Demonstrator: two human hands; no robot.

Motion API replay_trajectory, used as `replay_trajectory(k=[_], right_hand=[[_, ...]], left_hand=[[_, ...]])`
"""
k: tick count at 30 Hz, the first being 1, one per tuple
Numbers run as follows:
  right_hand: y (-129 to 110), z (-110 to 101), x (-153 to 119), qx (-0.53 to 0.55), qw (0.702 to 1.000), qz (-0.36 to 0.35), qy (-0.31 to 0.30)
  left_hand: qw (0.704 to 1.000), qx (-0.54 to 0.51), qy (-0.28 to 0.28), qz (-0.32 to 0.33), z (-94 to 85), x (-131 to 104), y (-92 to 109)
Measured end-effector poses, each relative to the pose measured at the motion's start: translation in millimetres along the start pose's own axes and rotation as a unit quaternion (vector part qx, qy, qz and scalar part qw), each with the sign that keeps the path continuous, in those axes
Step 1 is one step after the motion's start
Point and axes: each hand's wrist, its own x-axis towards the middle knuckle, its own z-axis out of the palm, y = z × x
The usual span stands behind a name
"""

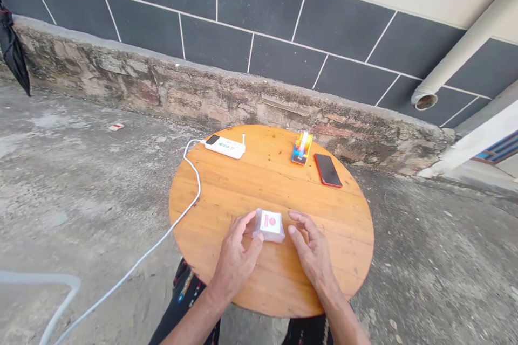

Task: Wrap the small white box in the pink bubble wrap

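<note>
On the worktop [259, 183], at our near side, we see the package [272, 222] between the left fingers [245, 219], which touch it, and the right fingers [297, 240], which are just beside. Behind it, on the left, we have the power strip [226, 146], whose cable [156, 245] passes over the left edge. Behind it, on the right, stands the tape dispenser [301, 149]; the phone [328, 170] lies just right of this and nearer to us.

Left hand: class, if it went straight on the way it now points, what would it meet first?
The small wrapped box, most likely. The left hand is right at its left end, perhaps already touching, though this one view leaves any gap unclear.
</note>
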Motion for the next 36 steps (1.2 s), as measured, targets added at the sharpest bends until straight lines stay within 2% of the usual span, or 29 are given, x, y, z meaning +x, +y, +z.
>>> replay_trajectory(k=[5, 7, 13, 17, 22, 29, 36], right_hand=[[-1.7, 2.9, 10.5, 0.007, 0.994, -0.023, -0.109], [4.1, 7.6, 9.6, -0.008, 0.991, -0.034, -0.130], [15.2, 12.0, 6.4, -0.039, 0.993, -0.022, -0.106], [7.4, -0.1, 9.2, -0.050, 0.989, -0.022, -0.140], [-6.6, -11.2, 25.4, -0.043, 0.993, -0.023, -0.106], [-20.8, -1.4, 48.5, -0.082, 0.986, -0.014, -0.142], [-20.3, 4.9, 58.0, -0.065, 0.986, -0.015, -0.152]], left_hand=[[0.999, 0.014, -0.035, 0.018, 1.7, -0.5, -1.7], [0.998, 0.020, -0.046, 0.031, 2.8, 0.3, -2.6], [0.992, 0.064, -0.079, 0.074, 5.1, 2.1, -7.1], [0.991, 0.073, -0.076, 0.082, 5.7, 2.2, -8.6], [0.993, 0.059, -0.066, 0.077, 5.4, 1.2, -8.8], [0.995, 0.044, -0.065, 0.066, 3.0, -0.9, -8.9], [0.996, 0.039, -0.060, 0.062, 2.5, -0.3, -6.8]])
